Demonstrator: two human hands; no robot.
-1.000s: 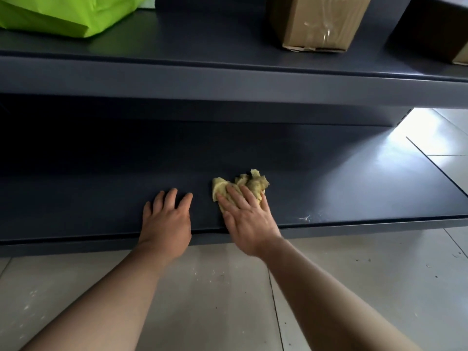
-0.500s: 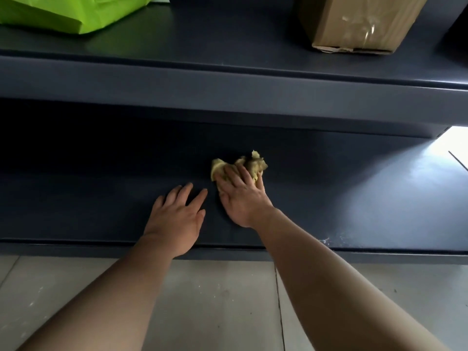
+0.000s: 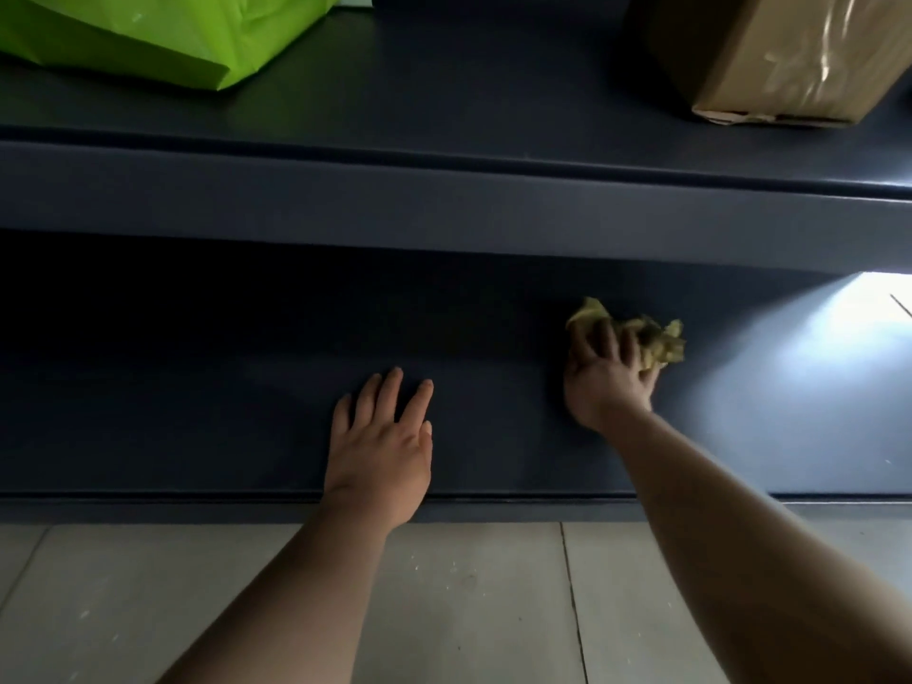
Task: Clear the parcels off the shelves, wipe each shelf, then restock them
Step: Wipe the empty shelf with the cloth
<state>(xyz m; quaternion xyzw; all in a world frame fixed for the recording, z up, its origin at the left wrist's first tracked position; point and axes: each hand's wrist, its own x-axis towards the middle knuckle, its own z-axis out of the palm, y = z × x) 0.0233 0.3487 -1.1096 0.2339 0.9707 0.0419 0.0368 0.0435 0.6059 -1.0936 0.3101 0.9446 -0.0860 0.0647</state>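
- Since half a second back, the right hand (image 3: 607,387) and its cloth (image 3: 646,335) have slid off to the right and a bit deeper along the bottom shelf (image 3: 197,427). They're now well apart from the left hand (image 3: 380,451), which has barely shifted.
- Nearest thing is the tiled floor (image 3: 469,609), speckled with pale crumbs or dust right in front of the shelf. Anything wiped forward off the edge probably just lands there too.
- Left hand lies flat just behind the front lip, fingers straight and spread, holding nothing. Looks like it's propping the body. If the weight follows the reach to the right, that palm could skid on the smooth paint.
- Right hand's fingers are curled over the cloth, gripping it as a crumpled wad pressed to the shelf. Wadded like that, only a small patch touches, so streaks and missed strips seem likely.
- Back of the bottom shelf is almost black on the left. Can't tell if it's clean, and it's easy to skip.
- Upper shelf (image 3: 444,106) hangs right over the reach, so a forearm or head coming up could knock its front edge.
- Up there the green parcel (image 3: 163,37) sits left and the cardboard box (image 3: 779,56) sits right, close to the front. A jolt might nudge the box off.
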